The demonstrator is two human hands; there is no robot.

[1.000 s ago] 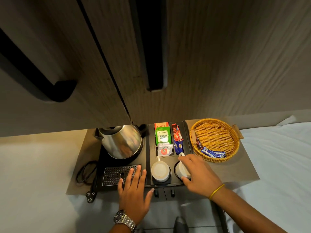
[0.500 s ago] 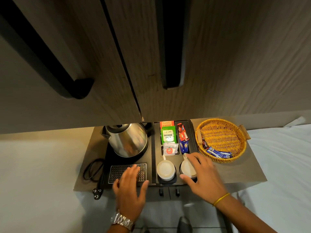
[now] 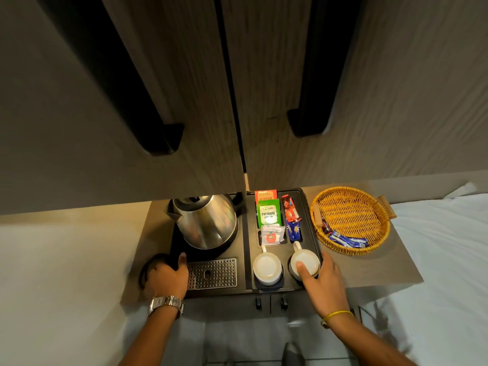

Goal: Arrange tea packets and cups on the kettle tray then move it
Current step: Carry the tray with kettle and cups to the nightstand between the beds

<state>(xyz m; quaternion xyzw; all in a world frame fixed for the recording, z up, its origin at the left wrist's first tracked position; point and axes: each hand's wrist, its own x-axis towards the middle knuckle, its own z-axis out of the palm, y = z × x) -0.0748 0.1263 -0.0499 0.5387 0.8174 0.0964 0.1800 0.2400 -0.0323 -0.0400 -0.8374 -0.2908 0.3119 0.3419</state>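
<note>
Left hand: lower left, fingers curled over left edge of kettle tray, thumb on top.
Kettle: on tray's left half.
Tea packets: upper right compartments.
Cups: two, lower right wells.
Right hand: fingers spread, thumb on right cup, at tray's right edge.

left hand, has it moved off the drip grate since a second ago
Yes. The left hand has slid left off the drip grate to the tray's left edge.
</note>
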